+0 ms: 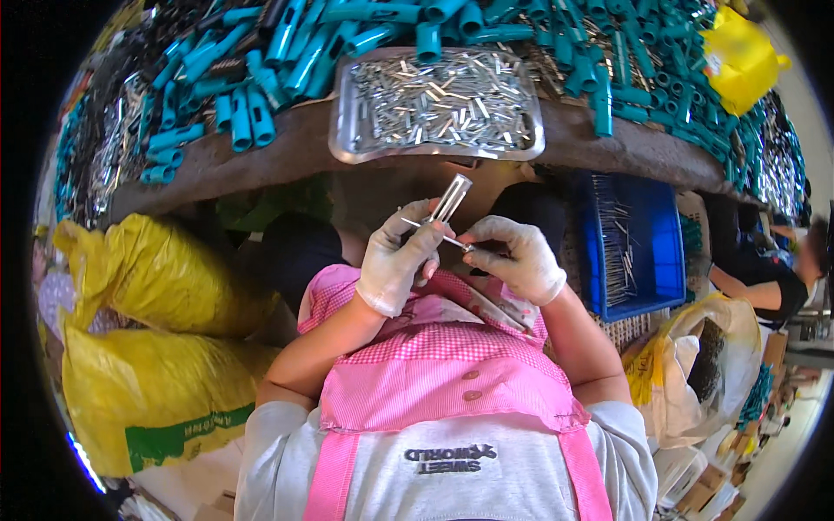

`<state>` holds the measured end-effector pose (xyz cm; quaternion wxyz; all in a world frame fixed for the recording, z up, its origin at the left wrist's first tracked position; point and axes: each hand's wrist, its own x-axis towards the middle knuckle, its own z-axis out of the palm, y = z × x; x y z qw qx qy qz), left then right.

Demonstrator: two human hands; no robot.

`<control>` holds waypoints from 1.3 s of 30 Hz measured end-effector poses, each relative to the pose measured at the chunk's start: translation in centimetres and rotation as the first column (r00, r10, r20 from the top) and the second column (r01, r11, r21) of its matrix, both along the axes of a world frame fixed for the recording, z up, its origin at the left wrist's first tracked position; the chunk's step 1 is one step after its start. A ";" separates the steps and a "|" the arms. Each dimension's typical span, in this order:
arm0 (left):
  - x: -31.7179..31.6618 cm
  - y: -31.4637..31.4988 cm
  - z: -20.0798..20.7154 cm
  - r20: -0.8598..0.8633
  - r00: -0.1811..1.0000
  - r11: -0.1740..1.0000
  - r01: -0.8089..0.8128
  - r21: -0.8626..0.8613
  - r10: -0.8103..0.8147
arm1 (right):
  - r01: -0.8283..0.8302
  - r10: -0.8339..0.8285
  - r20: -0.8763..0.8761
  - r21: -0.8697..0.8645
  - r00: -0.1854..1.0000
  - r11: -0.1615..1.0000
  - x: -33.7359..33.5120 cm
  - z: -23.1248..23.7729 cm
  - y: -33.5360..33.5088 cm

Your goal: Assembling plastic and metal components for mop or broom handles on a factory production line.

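My left hand (391, 265), in a whitish glove, is closed around a shiny slotted metal tube (453, 197) that tilts up to the right. A thin metal rod (449, 240) runs slantwise across the tube's lower part, between my two hands. My gloved right hand (521, 260) pinches the rod's right end between thumb and forefinger. Whether a small separate piece sits at that end is too small to tell. Both hands are above my pink apron (417, 347). Beyond them, a metal tray (343, 135) on the table edge holds many short metal pieces.
Teal slotted tubes (261, 113) are heaped along the table (295, 139). At right stands a blue bin (665, 252) of thin rods, near an open sack (669, 382). Yellow sacks (174, 278) lie at left. A yellow bag (738, 61) lies far right; another person's arm (747, 288) shows beyond.
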<state>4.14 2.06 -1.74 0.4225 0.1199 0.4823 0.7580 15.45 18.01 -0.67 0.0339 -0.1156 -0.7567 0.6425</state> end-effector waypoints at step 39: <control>-5.2 -4.7 0.3 0.245 0.780 0.788 0.609 -0.091 -0.575 | -0.214 0.163 0.250 0.191 0.954 0.958 -1.7 4.9 2.8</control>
